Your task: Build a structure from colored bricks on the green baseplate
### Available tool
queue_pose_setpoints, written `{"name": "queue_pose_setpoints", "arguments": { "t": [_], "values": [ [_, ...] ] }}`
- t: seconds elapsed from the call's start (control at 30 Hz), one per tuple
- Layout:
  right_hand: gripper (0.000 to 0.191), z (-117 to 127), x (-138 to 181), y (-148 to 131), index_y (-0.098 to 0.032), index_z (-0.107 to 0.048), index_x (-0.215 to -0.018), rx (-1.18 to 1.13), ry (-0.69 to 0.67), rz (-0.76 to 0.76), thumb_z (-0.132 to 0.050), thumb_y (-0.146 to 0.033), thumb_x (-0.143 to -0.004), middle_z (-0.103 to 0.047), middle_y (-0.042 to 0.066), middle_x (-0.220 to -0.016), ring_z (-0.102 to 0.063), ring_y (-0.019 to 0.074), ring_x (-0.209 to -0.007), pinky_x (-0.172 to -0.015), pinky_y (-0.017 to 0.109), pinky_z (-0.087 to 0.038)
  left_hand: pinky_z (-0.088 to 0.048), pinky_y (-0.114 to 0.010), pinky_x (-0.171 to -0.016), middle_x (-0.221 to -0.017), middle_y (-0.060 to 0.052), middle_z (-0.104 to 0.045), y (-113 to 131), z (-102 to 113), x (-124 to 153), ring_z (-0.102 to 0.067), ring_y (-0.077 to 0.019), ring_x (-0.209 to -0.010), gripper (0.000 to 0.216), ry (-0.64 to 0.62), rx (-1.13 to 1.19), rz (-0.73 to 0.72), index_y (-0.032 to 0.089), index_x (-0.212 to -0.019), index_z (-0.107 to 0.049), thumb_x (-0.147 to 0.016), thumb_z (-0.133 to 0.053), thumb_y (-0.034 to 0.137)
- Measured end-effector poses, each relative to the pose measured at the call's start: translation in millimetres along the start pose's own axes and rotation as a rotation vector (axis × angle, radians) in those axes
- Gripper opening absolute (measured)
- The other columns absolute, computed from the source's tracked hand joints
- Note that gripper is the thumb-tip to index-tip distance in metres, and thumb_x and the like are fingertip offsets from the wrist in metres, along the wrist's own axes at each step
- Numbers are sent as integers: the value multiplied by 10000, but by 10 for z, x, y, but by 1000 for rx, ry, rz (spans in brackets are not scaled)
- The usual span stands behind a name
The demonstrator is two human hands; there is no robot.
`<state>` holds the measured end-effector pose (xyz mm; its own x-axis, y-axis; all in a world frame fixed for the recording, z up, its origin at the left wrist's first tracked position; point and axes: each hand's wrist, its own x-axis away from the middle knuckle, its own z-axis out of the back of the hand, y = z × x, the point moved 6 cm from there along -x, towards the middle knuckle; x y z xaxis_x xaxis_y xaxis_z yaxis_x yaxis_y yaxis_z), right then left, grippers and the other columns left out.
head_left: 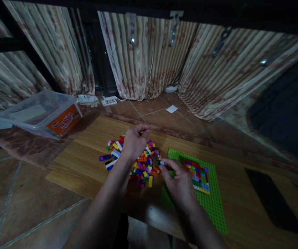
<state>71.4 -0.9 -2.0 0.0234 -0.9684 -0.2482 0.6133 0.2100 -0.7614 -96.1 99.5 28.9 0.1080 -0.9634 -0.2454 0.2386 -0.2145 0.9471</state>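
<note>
A pile of small coloured bricks lies on a low wooden board. My left hand hovers over the pile's far side, fingers curled, thumb and forefinger pinched; what they hold is hidden. My right hand rests at the pile's right edge, fingertips pinching a small light-blue brick. Just right of it lies a green baseplate with a patch of coloured bricks built on it.
A clear plastic box with an orange label sits tilted on the tiled floor at left. Striped curtains hang behind. Paper scraps lie on the floor. A dark flat rectangle lies on the board at right.
</note>
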Motion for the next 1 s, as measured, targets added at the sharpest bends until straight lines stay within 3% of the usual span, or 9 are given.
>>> {"name": "queue_pose_setpoints", "arguments": {
  "t": [0.3, 0.53, 0.73, 1.0],
  "values": [
    [327, 763, 121, 437, -205, -692, -1032, -97, 336, -207, -574, -448, -848, -728, 93, -1062, -686, 234, -955, -839, 377, -538, -505, -245, -708, -811, -39, -727, 78, -266, 95, -653, -151, -753, 195, -88, -7, -12, 144, -894, -726, -812, -585, 251],
    [347, 1338, 276, 768, -181, -709, -976, 135, 363, -347, -588, -461, -812, -750, 106, -937, -700, 272, -865, -730, 363, -537, -522, -242, -684, -823, -34, -738, 214, -705, 336, -663, -147, -710, 226, -279, -110, -41, 152, -953, -723, -835, -539, 210],
    [312, 1365, 371, 944, -197, -719, -930, 91, 281, -392, -597, -441, -777, -755, 78, -908, -699, 264, -845, -749, 367, -536, -538, -276, -786, -894, -33, -750, 268, -1054, 602, -684, -165, -772, 236, -470, -327, -107, 184, -972, -720, -835, -530, 166],
    [274, 1198, 371, 1087, -193, -728, -905, -107, 219, -435, -647, -402, -747, -753, 77, -909, -693, 249, -838, -750, 375, -539, -539, -285, -809, -957, -43, -750, 212, -1222, 682, -694, -180, -808, 251, -540, -441, -115, 200, -1025, -708, -852, -528, 218]
  ]
}}
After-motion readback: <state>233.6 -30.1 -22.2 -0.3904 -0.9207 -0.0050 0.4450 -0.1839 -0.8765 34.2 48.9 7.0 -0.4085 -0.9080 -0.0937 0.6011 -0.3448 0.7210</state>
